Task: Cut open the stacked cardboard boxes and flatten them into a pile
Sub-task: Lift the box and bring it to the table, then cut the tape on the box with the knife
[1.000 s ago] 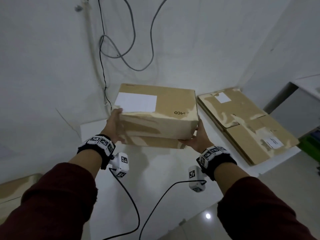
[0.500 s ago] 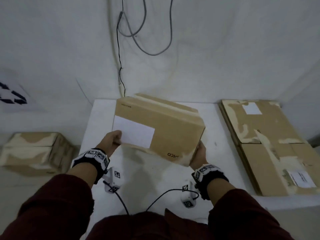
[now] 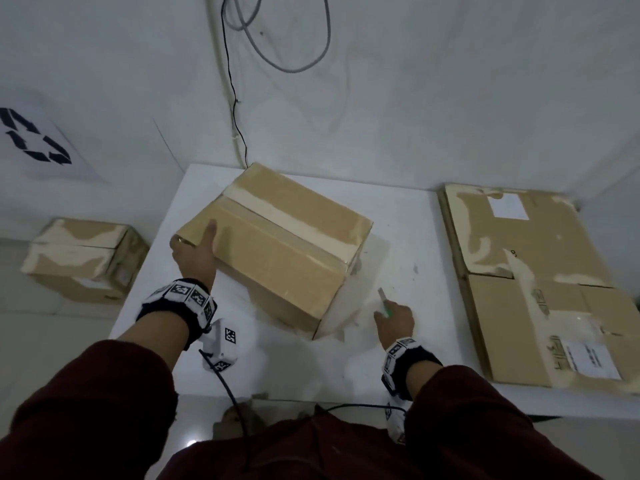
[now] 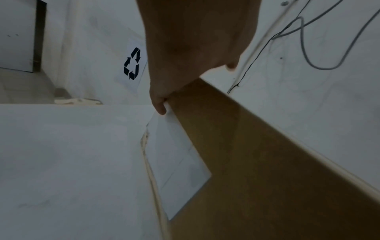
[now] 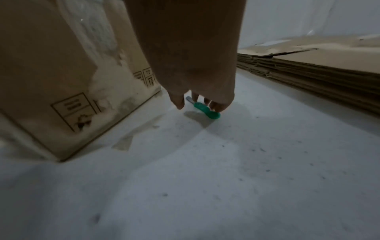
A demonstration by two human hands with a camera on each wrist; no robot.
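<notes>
A closed cardboard box (image 3: 284, 251) stands on the white table (image 3: 398, 237), its taped seam facing up. My left hand (image 3: 194, 245) grips the box's near-left corner, thumb on top and fingers down the labelled side (image 4: 176, 162). In the left wrist view that hand (image 4: 185, 73) straddles the top edge. To the right of the box, my right hand (image 3: 391, 313) is down on a green cutter (image 3: 385, 301) that lies on the table. In the right wrist view the fingertips (image 5: 216, 106) curl onto its handle (image 5: 206, 111), with the thumb beside the blade.
A pile of flattened boxes (image 3: 540, 289) lies along the table's right side. Another closed box (image 3: 83, 258) sits on the floor at the left. Cables (image 3: 239, 126) hang down the wall behind the table. A recycling sign (image 3: 34, 143) is on the left wall.
The box, carried in both hands before, now rests on the table with the taped seam up. My right hand has let go of it and dropped onto the cutter.
</notes>
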